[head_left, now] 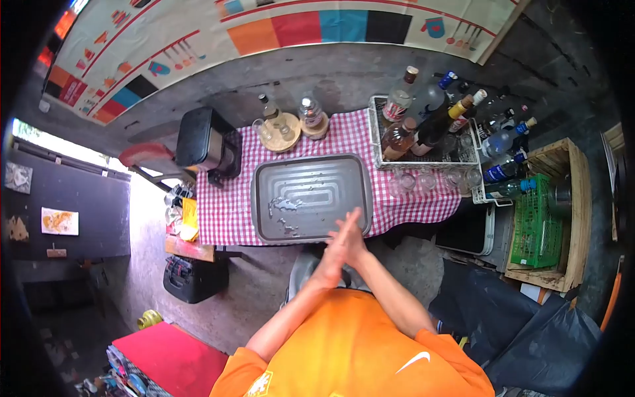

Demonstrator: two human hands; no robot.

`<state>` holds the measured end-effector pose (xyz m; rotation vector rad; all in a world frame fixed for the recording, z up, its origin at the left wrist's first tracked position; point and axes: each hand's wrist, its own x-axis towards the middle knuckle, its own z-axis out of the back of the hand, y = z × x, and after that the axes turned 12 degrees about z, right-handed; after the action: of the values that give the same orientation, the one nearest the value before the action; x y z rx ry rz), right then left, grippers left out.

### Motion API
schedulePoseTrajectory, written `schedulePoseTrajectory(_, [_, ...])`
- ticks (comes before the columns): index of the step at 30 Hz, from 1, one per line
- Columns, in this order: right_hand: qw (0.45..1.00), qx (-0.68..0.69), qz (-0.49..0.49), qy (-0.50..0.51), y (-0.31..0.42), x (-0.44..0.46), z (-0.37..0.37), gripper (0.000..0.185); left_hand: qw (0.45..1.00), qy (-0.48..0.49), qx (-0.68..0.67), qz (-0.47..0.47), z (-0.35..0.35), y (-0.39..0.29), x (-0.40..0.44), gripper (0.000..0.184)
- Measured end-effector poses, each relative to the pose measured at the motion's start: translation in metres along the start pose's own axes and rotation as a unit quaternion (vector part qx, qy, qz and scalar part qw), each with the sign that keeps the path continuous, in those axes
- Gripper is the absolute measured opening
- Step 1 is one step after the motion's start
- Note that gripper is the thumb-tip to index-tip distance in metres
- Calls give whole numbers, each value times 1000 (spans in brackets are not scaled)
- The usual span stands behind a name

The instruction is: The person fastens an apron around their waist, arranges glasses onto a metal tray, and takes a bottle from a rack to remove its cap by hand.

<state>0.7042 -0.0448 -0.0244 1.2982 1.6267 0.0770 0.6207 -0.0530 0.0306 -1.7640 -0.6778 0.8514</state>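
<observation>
While left hand [333, 262] touches right hand [352, 243], 1 tray [338, 193] (wet) lies near.

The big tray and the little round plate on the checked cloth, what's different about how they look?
The tray is dark grey, while the round plate is tan. The tray is a large rectangle with rounded corners; the round plate is much smaller. The tray holds only wet splashes, whereas the round plate carries a bottle and small glasses. Both lie on the checked cloth.
</observation>
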Motion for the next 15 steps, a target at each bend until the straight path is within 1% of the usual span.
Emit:
schedulePoseTrajectory(1, [982,134,-122,58,-14,13,9,81,995,-7,91,-42,-8,3,0,89])
schedulePoseTrajectory(2, [982,130,-122,61,-32,15,19,81,979,-13,182,-88,-11,4,3,85])
schedulePoseTrajectory(3, [948,172,-37,264,-26,-7,4,80,897,-23,423,-128,-1,3,5,78])
schedulePoseTrajectory(4, [866,207,49,452,-25,-23,-5,79,898,-27,421,-128,2,3,0,78])
schedulePoseTrajectory(5, [866,204,49,454,-34,-19,-5,79,860,-49,498,-100,4,4,-4,74])
schedulePoseTrajectory(6, [838,231,76,488,-37,-11,-9,75,813,-71,573,-75,10,4,-6,70])
schedulePoseTrajectory(7, [809,258,100,519,-40,-5,-12,71,824,-88,553,-89,20,7,-7,64])
schedulePoseTrajectory(8, [809,258,98,519,-45,-5,-10,71,824,-90,553,-88,30,10,-10,64])
schedulePoseTrajectory(9, [888,290,30,356,-33,-19,-21,78,833,-107,540,-64,41,10,-10,64])
schedulePoseTrajectory(10, [933,310,-36,179,-21,-32,-32,87,841,-123,526,-41,53,13,-10,64])
schedulePoseTrajectory(11, [910,364,-26,199,-13,-42,-42,90,829,-136,543,-13,67,25,-7,63])
schedulePoseTrajectory(12, [910,362,-21,200,-12,-45,-45,90,830,-134,542,-17,81,32,-4,63])
schedulePoseTrajectory(13, [919,325,11,221,-12,-47,-48,89,878,-160,445,71,94,37,-1,68])
schedulePoseTrajectory(14, [926,287,43,241,-11,-50,-51,89,909,-180,340,157,107,42,3,74])
schedulePoseTrajectory(15, [927,279,94,234,-8,-58,-60,81,957,-129,61,252,121,48,5,81])
